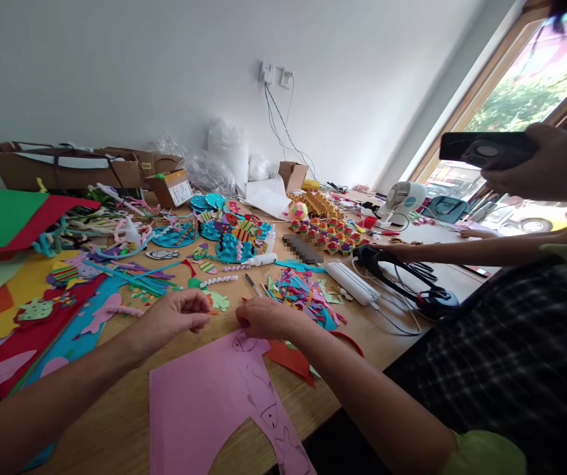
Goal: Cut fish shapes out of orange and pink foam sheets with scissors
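My left hand [177,320] hovers over the table with thumb and fingers curled towards each other. Small orange paper bits [211,302] show by its fingertips; whether it pinches one I cannot tell. Beside it my right hand [268,318] bends down at the upper edge of a pink paper sheet [194,402], its fingers closed and their tips partly hidden. Fish outlines [268,415] are drawn along the sheet's right side, and a curved piece is cut out of its lower edge. A pale green paper cutout [219,301] and a pen [252,285] lie just beyond the hands.
A heap of paper scraps [303,297], a white power strip [350,280] and black headphones [392,277] lie to the right. Another person's hand [545,161] holds a phone [491,150]. Coloured sheets [6,218] and pipe cleaners [100,224] cover the left; cardboard boxes [169,188] stand behind.
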`<action>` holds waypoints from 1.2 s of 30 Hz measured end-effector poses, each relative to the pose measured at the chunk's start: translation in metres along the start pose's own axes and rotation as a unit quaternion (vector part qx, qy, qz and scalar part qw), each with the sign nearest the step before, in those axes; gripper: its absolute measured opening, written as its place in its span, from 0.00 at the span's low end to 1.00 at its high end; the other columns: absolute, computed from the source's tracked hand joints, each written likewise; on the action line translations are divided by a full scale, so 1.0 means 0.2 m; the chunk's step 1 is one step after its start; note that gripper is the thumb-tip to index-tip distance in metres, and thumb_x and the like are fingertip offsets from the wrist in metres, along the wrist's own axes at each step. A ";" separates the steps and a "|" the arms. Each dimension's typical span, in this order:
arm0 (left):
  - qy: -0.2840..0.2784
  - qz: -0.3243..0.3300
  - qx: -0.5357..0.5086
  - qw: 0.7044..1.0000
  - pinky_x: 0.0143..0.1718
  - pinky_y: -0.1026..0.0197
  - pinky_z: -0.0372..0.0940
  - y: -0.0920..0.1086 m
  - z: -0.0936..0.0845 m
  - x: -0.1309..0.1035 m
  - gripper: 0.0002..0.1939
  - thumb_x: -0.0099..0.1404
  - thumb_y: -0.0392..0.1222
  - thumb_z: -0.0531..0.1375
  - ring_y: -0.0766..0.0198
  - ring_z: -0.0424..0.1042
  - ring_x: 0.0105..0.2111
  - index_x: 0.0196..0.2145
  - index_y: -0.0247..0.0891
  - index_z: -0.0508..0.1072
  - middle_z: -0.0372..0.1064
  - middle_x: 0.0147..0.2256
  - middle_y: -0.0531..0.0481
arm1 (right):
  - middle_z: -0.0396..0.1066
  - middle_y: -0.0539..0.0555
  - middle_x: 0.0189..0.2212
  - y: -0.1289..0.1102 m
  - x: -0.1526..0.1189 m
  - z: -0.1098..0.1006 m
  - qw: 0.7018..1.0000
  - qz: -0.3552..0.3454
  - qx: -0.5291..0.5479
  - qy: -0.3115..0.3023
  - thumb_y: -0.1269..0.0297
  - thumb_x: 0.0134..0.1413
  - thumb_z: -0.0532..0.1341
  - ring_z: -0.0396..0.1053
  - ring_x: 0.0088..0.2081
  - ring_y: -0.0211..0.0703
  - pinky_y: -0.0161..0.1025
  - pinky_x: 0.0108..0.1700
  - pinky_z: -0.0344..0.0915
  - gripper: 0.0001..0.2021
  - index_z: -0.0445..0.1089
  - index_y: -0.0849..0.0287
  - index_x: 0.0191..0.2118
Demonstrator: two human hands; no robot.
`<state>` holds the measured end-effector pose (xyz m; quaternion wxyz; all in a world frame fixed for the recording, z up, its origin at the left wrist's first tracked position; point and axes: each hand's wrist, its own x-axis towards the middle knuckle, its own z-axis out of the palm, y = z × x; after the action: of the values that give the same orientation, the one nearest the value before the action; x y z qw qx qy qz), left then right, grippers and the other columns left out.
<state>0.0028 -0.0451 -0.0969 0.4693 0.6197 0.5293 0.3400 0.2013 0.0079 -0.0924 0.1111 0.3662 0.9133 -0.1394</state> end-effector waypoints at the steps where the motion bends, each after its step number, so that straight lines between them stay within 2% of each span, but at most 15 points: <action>1: 0.010 -0.027 -0.078 0.997 0.28 0.64 0.61 0.01 0.00 0.00 0.06 0.52 0.41 0.64 0.67 0.65 0.23 0.26 0.39 0.70 0.66 0.22 0.57 | 0.75 0.57 0.36 0.00 0.00 0.00 1.000 0.001 0.007 0.002 0.72 0.48 0.64 0.71 0.38 0.48 0.35 0.33 0.60 0.04 0.74 0.59 0.33; 4: 0.028 -0.086 -0.244 0.966 0.32 0.66 0.65 0.02 0.00 -0.01 0.10 0.48 0.38 0.70 0.70 0.69 0.25 0.27 0.38 0.72 0.71 0.24 0.56 | 0.74 0.55 0.33 0.01 -0.01 0.00 0.999 0.007 0.037 0.022 0.74 0.46 0.63 0.70 0.36 0.45 0.34 0.30 0.57 0.04 0.74 0.59 0.30; 7: 0.030 -0.099 -0.321 0.941 0.32 0.68 0.67 0.02 0.01 -0.01 0.12 0.46 0.35 0.72 0.71 0.71 0.25 0.27 0.37 0.73 0.73 0.24 0.55 | 0.73 0.54 0.29 -0.01 -0.02 0.00 0.994 0.014 0.085 0.072 0.76 0.49 0.60 0.68 0.32 0.42 0.33 0.29 0.55 0.06 0.74 0.61 0.29; 13: 0.029 -0.088 -0.350 0.932 0.32 0.70 0.69 0.00 0.02 0.00 0.10 0.47 0.31 0.72 0.70 0.74 0.27 0.26 0.37 0.74 0.75 0.25 0.55 | 0.66 0.46 0.22 -0.09 -0.07 -0.04 0.966 -0.002 0.213 0.148 0.70 0.57 0.59 0.61 0.24 0.33 0.29 0.25 0.53 0.07 0.74 0.62 0.31; 16: 0.027 -0.082 -0.346 0.934 0.33 0.69 0.69 0.01 0.03 0.00 0.09 0.48 0.32 0.71 0.70 0.74 0.29 0.26 0.37 0.75 0.75 0.26 0.55 | 0.61 0.44 0.19 -0.12 -0.07 -0.04 0.948 -0.010 0.264 0.179 0.65 0.59 0.59 0.57 0.22 0.31 0.28 0.22 0.51 0.10 0.73 0.63 0.29; 21: 0.030 -0.081 -0.328 0.941 0.35 0.68 0.67 0.06 0.07 -0.04 0.11 0.48 0.35 0.71 0.69 0.74 0.32 0.30 0.39 0.76 0.78 0.29 0.54 | 0.54 0.43 0.14 -0.15 -0.05 -0.02 0.925 0.044 0.290 0.242 0.60 0.57 0.62 0.50 0.19 0.31 0.32 0.21 0.44 0.14 0.72 0.62 0.23; 24: 0.034 -0.078 -0.318 0.944 0.37 0.67 0.66 0.08 0.09 -0.06 0.14 0.49 0.36 0.70 0.66 0.75 0.38 0.35 0.40 0.75 0.79 0.34 0.52 | 0.59 0.45 0.16 -0.15 -0.05 -0.03 0.920 0.076 0.288 0.253 0.64 0.58 0.61 0.54 0.20 0.33 0.33 0.23 0.46 0.12 0.74 0.63 0.25; 27: 0.036 -0.076 -0.320 0.944 0.39 0.66 0.65 0.10 0.10 -0.07 0.16 0.50 0.35 0.69 0.64 0.75 0.41 0.39 0.41 0.74 0.80 0.38 0.51 | 0.65 0.47 0.19 -0.15 -0.06 -0.04 0.914 0.077 0.307 0.252 0.70 0.58 0.60 0.60 0.24 0.35 0.32 0.26 0.51 0.10 0.75 0.63 0.28; 31: 0.035 -0.081 -0.328 0.940 0.42 0.64 0.66 0.09 0.10 -0.06 0.17 0.52 0.35 0.69 0.63 0.75 0.43 0.41 0.40 0.73 0.79 0.38 0.50 | 0.70 0.50 0.23 -0.14 -0.06 -0.04 0.909 0.070 0.327 0.247 0.75 0.58 0.57 0.66 0.26 0.35 0.31 0.29 0.57 0.10 0.75 0.64 0.28; 36: 0.026 -0.087 -0.347 0.934 0.43 0.63 0.66 0.09 0.10 -0.06 0.18 0.53 0.36 0.69 0.62 0.75 0.43 0.43 0.40 0.73 0.80 0.39 0.49 | 0.71 0.50 0.23 -0.11 -0.04 0.00 0.904 0.057 0.345 0.247 0.79 0.57 0.54 0.68 0.27 0.34 0.29 0.31 0.61 0.13 0.74 0.65 0.27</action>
<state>0.0245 -0.0604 -0.0846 0.6690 0.3610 0.4423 0.4759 0.1920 -0.0130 -0.0851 -0.2435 0.4555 0.7839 -0.3446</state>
